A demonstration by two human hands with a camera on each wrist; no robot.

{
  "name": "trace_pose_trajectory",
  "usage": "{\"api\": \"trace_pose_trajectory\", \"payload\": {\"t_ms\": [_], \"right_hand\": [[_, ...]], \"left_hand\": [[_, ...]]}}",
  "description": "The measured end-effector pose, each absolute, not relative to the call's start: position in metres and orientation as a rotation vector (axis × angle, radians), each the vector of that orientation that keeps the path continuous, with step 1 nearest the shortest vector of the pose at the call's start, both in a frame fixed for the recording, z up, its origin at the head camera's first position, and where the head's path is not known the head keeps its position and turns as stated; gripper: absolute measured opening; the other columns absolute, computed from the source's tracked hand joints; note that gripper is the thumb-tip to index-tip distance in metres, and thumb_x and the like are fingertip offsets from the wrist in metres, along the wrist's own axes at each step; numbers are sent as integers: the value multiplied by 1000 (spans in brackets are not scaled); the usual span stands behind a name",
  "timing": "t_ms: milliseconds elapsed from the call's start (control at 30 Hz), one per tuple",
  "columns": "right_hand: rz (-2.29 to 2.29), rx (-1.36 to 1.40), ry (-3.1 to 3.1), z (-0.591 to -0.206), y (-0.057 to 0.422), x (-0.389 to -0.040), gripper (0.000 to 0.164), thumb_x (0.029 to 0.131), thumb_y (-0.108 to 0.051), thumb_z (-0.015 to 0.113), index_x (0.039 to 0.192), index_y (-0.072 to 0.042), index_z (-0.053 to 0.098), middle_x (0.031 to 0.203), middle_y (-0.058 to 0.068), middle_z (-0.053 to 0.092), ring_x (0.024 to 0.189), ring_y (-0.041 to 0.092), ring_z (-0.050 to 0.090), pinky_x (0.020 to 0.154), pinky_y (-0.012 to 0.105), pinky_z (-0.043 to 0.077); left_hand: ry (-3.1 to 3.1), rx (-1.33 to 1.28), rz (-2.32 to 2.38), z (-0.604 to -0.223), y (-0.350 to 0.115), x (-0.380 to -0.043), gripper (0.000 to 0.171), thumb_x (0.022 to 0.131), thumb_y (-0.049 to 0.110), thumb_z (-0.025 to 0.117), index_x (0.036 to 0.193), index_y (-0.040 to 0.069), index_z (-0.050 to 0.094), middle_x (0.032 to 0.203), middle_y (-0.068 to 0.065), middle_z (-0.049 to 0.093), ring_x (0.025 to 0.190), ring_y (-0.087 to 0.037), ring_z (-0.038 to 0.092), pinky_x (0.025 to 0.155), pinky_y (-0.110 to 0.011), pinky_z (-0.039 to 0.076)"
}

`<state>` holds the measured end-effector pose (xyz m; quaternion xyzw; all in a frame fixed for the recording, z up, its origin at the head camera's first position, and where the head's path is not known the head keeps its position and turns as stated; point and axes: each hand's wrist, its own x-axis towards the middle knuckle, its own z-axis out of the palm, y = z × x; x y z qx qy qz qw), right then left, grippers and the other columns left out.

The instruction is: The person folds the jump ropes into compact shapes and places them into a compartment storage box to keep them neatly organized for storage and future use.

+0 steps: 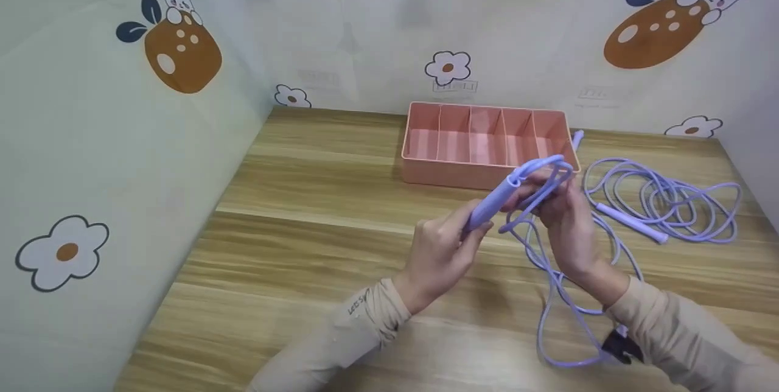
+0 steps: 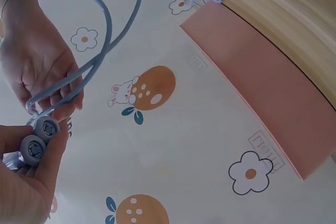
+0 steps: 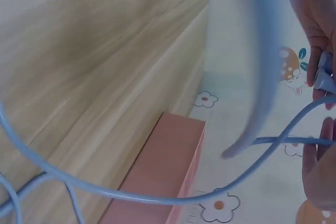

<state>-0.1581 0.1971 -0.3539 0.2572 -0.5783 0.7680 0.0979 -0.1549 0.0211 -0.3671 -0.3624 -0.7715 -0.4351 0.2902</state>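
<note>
My left hand [image 1: 435, 252] grips the lavender handles [image 1: 492, 203] of a jump rope, tilted up to the right over the table. In the left wrist view the round ends of two handles [image 2: 33, 149] show side by side between thumb and fingers. Close to their far end, my right hand [image 1: 572, 237] holds the rope [image 2: 100, 59] at the fingers, its palm turned toward the left hand. Part of the right fingers is hidden behind the cord in the head view. Loose loops [image 1: 540, 331] of this rope trail down below the right hand to the tabletop.
A pink divided box [image 1: 462, 173] with several compartments stands at the back, its right front corner behind the rope. To its right lies another coiled lavender rope [image 1: 663, 194] with a handle [image 1: 633, 223]. One more handle [image 1: 578, 138] pokes out beside the box. Printed cloth walls [image 1: 377, 33] enclose the table.
</note>
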Motion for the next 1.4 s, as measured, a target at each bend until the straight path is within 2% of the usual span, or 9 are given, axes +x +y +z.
{"api": "trace_pose_trajectory", "payload": {"t_ms": [167,267,400,500,600,833,1033,1167,1400], "right_hand": [[1994,739,-1842,-353,189,-156,29,99,-8,27,109,-4,53,79,2,60,72,13,59,69,22,51],[1857,678,-2033,-356,184,-156,26,98,-5,28,109,4,51,78,-2,56,73,8,55,69,18,48],[1730,558,-2238,-361,174,-156,29,97,-2,31,118,14,43,90,6,58,85,6,54,76,18,47],[1630,462,-2327,-364,167,-155,35,96,-1,35,130,8,38,98,15,59,90,11,56,79,20,48],[1475,405,-2381,-369,163,-154,39,95,-3,41,134,2,38,95,15,62,86,18,59,73,21,50],[1177,429,-2400,-385,162,-152,28,86,1,56,115,5,58,81,8,67,76,20,64,58,22,54],[386,606,-2523,-394,166,-156,20,78,6,58,97,6,56,64,8,53,52,22,51,41,33,42],[-45,761,-2546,-393,173,-158,30,71,8,64,101,9,57,70,11,52,57,24,51,44,32,42],[-267,1063,-2364,-381,186,-167,9,71,-3,67,77,-3,61,69,7,52,64,20,48,49,28,35]], "left_hand": [[-2061,-945,-1221,-367,24,-155,18,84,7,63,98,-4,61,76,-9,67,56,-10,59,51,-9,46],[-2041,-918,-1287,-366,27,-158,17,84,7,63,97,-4,62,78,-10,67,58,-10,60,52,-10,46],[-2035,-831,-1398,-365,31,-162,18,84,9,63,97,-4,62,79,-11,68,64,-11,63,55,-11,48],[-2037,-748,-1480,-364,32,-164,20,84,9,64,98,-6,62,80,-13,68,68,-12,64,58,-11,50],[-2037,-671,-1566,-364,32,-166,22,84,9,64,98,-6,62,81,-14,68,68,-13,65,58,-13,51],[-2084,-554,-1593,-367,32,-172,20,83,13,65,96,-2,63,77,-10,68,59,-9,60,49,-16,49],[-2224,-564,-1232,-375,34,-181,18,82,8,65,95,-3,63,75,-11,67,62,-17,63,52,-23,51],[-2375,-628,-805,-382,36,-184,12,82,7,63,90,0,58,73,-10,66,58,-20,63,48,-28,52],[-2398,-715,-41,-393,42,-183,15,75,8,66,87,6,58,63,1,57,44,-8,53,34,-19,41]]}}
